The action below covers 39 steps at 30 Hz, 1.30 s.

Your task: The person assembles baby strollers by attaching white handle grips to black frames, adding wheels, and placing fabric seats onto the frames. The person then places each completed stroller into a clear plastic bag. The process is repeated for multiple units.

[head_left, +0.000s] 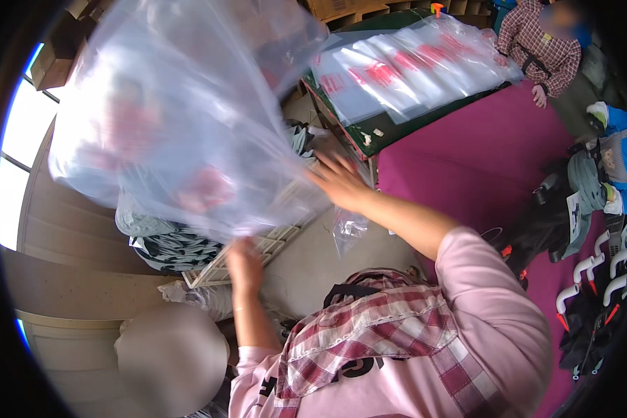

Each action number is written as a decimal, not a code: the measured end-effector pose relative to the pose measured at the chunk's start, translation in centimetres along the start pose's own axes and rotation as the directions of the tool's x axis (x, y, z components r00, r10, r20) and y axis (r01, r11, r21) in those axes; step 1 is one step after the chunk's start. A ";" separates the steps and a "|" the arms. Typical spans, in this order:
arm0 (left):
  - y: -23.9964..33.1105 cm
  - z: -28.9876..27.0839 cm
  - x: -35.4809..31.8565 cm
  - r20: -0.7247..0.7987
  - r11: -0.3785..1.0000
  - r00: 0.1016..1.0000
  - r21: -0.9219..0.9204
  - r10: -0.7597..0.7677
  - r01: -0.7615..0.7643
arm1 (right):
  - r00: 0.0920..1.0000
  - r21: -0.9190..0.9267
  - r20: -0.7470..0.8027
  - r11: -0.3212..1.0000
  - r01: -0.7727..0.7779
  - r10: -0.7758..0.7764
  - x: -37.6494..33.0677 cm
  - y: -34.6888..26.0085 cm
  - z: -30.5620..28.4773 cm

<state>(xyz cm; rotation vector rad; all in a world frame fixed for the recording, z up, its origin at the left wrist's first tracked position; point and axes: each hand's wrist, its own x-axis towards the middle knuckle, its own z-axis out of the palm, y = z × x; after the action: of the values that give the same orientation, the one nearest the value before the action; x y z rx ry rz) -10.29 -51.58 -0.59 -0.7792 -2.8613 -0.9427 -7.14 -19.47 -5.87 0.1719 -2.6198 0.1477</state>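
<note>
A large clear plastic bag (209,118) with red print billows up in front of me at the left, smeared by motion. My left hand (245,263) is closed on the bag's lower edge, its fingers blurred. Beside the bag's right edge is my right hand (339,182), fingers spread and apart; whether it touches the film I cannot tell. Behind and below the bag, grey-green patterned fabric items (177,251) are piled at a white wire rack (212,275), partly hidden by the film.
Several flat clear bags (411,66) with red print lie overlapped on a dark green table (376,136). A magenta-covered table (460,153) adjoins it, with white curved handles (571,292) and dark goods at right. A person in a checked shirt (543,52) stands beyond.
</note>
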 end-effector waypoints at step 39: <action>27.1 12.7 -5.0 0.200 0.578 0.910 -0.815 0.364 -0.052 | 0.794 0.689 -0.102 0.619 -0.377 0.599 -21.9 8.2 -20.8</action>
<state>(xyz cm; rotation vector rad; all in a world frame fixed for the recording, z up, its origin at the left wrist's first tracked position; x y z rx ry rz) 8.42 -27.95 3.10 -1.4297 -2.3536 -2.3067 20.55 -6.48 0.68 -0.3455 -2.1038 1.1801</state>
